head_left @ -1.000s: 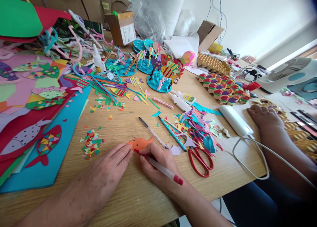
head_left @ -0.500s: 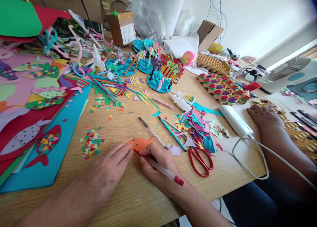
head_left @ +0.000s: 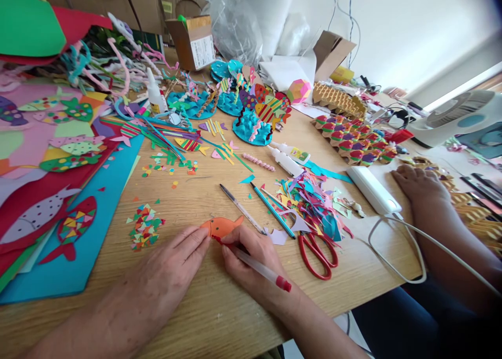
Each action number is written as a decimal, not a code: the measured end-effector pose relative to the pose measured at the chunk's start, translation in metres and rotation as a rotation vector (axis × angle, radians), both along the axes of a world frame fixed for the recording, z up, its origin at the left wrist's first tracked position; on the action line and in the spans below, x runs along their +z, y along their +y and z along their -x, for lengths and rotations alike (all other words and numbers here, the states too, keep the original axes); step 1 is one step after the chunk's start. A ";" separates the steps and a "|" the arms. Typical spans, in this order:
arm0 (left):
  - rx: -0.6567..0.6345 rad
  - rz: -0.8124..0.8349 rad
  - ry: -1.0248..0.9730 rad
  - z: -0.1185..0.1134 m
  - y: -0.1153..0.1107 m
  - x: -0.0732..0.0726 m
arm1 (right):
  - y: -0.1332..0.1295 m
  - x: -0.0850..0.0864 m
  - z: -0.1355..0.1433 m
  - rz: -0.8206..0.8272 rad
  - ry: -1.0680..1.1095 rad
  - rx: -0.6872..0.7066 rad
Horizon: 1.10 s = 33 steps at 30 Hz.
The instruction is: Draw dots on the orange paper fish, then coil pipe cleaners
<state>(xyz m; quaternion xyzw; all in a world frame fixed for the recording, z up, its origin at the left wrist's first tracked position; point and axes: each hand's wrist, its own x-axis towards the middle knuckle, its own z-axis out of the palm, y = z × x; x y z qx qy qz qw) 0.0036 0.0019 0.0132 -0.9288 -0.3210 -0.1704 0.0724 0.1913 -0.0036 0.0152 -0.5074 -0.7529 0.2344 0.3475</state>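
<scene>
An orange paper fish (head_left: 224, 226) with black dots and a drawn gill line sits near the front of the wooden table. The fingertips of my left hand (head_left: 172, 267), held together, press its head end; the thumb is hidden. A red pen (head_left: 261, 269) with a clear barrel is pinched in my right hand (head_left: 253, 252), its tip at the fish's lower edge beside a small red mark. Just beyond lie another clear pen (head_left: 243, 208) and a teal pen (head_left: 272, 210). Red-handled scissors (head_left: 319, 257) rest to the right, partly under paper scraps.
Paper confetti (head_left: 145, 227) lies left of my hands. Colored sheets and decorated fish (head_left: 80, 220) cover the left side. Glue bottles (head_left: 287, 161) and finished crafts (head_left: 253, 126) stand beyond. At right are a white power bank (head_left: 372, 190) with a cable and another person's hand (head_left: 421, 182).
</scene>
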 end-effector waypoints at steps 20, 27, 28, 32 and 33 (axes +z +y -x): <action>-0.036 -0.020 0.012 -0.001 0.001 0.003 | 0.000 0.002 0.000 0.010 0.016 -0.006; -0.021 0.032 0.031 0.002 0.000 0.000 | 0.000 0.001 0.000 0.023 0.011 0.004; -0.017 0.049 0.024 0.002 -0.001 0.000 | 0.000 0.001 0.000 0.022 0.008 0.000; -0.010 0.095 0.007 0.003 -0.001 -0.001 | 0.001 0.003 0.000 0.028 -0.009 0.016; -0.010 0.100 0.009 0.003 -0.001 -0.002 | 0.001 0.003 0.000 0.042 -0.009 0.022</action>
